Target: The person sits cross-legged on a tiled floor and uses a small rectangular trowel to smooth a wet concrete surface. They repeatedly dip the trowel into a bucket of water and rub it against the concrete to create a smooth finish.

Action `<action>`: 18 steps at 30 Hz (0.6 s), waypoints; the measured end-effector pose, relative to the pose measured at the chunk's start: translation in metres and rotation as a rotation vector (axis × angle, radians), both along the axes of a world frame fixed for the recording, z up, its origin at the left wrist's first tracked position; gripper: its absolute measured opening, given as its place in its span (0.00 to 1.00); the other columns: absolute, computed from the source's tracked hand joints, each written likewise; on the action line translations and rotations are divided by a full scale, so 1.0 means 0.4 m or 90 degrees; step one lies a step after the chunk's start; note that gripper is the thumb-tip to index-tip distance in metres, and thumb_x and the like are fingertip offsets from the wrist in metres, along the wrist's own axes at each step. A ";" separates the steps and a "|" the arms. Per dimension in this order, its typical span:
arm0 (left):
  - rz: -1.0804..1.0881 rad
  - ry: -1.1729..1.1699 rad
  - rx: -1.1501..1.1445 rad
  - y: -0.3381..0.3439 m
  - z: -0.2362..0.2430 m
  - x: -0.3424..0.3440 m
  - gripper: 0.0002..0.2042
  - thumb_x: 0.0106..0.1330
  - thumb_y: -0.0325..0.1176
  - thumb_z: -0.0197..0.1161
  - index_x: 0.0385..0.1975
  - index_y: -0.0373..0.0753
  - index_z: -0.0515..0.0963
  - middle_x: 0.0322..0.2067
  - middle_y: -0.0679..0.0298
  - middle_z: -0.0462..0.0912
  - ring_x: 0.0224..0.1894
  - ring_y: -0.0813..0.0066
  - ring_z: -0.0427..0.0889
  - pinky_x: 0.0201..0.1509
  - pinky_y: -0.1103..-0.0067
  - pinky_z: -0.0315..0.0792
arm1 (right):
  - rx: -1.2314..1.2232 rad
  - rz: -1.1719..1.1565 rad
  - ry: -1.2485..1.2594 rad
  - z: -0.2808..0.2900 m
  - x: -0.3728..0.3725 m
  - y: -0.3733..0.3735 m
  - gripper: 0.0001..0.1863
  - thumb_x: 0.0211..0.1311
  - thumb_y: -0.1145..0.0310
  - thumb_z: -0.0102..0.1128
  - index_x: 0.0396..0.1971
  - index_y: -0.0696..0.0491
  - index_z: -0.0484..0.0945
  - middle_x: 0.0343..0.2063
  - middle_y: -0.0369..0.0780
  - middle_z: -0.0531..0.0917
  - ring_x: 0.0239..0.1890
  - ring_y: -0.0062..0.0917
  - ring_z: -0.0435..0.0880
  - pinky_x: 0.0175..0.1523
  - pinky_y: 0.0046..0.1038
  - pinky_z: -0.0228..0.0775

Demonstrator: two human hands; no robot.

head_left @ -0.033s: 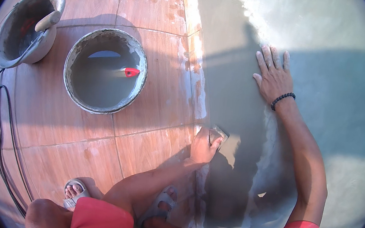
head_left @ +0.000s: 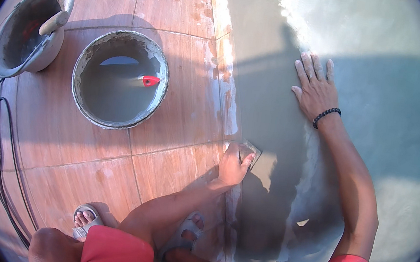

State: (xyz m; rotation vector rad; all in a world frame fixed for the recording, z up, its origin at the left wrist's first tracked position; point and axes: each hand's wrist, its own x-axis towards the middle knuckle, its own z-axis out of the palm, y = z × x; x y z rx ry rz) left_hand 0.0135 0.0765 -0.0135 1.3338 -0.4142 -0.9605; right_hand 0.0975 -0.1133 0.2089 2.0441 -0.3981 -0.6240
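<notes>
While the left hand (head_left: 233, 166) curled around a flat tool (head_left: 255, 150) near the frame's middle, the right hand (head_left: 317, 94) lay open and empty on the grey surface (head_left: 395, 95) at upper right. A round bucket (head_left: 112, 125) of cloudy water (head_left: 114, 99) stood at upper left.

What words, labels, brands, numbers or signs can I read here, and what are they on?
None readable. No lettering shows on the round bucket, the grey pail or the flat tool in the left hand. The dark mark on the red piece is too small to make out.
</notes>
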 end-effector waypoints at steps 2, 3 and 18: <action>0.013 0.045 0.036 -0.027 -0.024 0.016 0.21 0.66 0.43 0.64 0.48 0.33 0.70 0.39 0.45 0.80 0.43 0.43 0.80 0.48 0.58 0.72 | 0.024 0.009 0.025 0.009 -0.053 0.030 0.34 0.70 0.46 0.45 0.72 0.46 0.58 0.74 0.37 0.56 0.77 0.32 0.46 0.79 0.47 0.31; 0.024 0.081 0.055 -0.044 -0.032 0.024 0.21 0.67 0.42 0.63 0.49 0.33 0.69 0.39 0.45 0.80 0.44 0.43 0.80 0.49 0.59 0.72 | 0.049 0.000 0.027 0.017 -0.087 0.052 0.34 0.69 0.47 0.47 0.71 0.47 0.59 0.74 0.37 0.56 0.77 0.33 0.46 0.78 0.47 0.31; 0.066 -0.202 -0.235 0.021 0.199 -0.255 0.21 0.59 0.37 0.72 0.43 0.30 0.71 0.36 0.47 0.77 0.39 0.47 0.79 0.46 0.65 0.73 | -0.320 -0.021 -0.141 0.644 -0.872 0.618 0.28 0.78 0.56 0.32 0.70 0.53 0.62 0.72 0.49 0.58 0.75 0.47 0.53 0.74 0.52 0.40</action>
